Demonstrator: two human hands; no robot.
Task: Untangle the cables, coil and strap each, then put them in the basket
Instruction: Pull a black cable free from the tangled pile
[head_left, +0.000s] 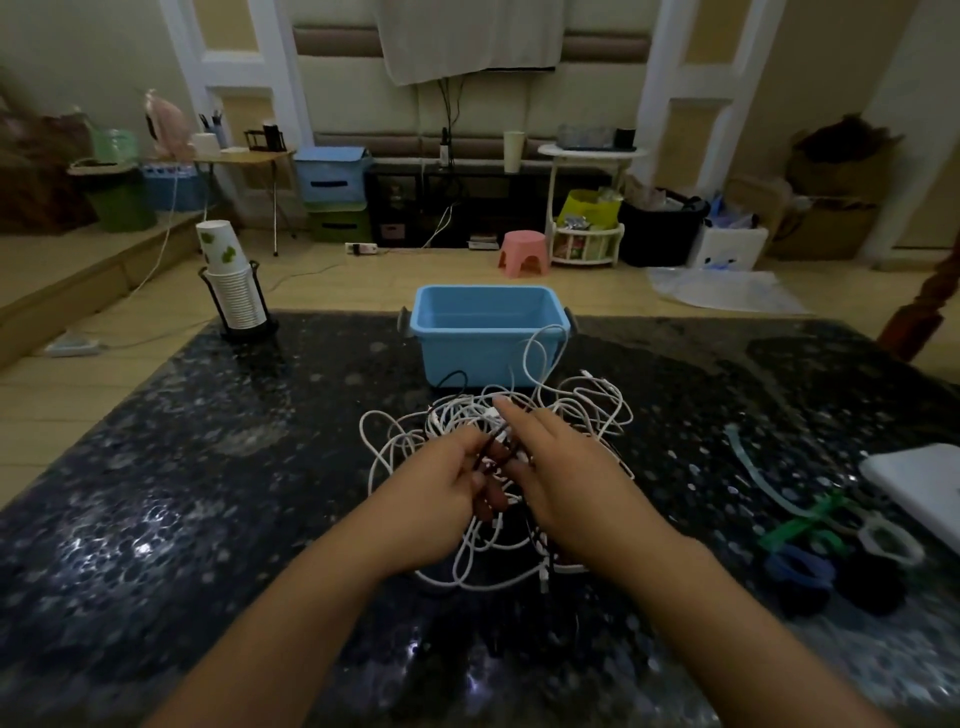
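A loose tangle of cables (493, 441), mostly white with at least one dark strand running through it, lies on the black speckled table (208, 493) at the centre of the frame, just in front of the blue basket (488, 332); one white loop rises against the basket's front wall. Both hands are down in the knot, close together. The left hand (441, 499) has its fingers curled round a dark strand in the middle of the heap, and the right hand (561, 467) lies over the pile with its forefinger stretched forward, the other fingers bent into the wires; whether they actually pinch one I cannot tell. This looks like the first step, the untangling, with nothing coiled and the basket showing nothing inside. The next move likely calls for finding a free end of the dark strand and drawing it out through the white loops without tightening them. At the right of the frame lie the straps (810, 525), green, blue and pale, beside a white flat object (919, 483). At upper left stands a stack of paper cups (228, 280)
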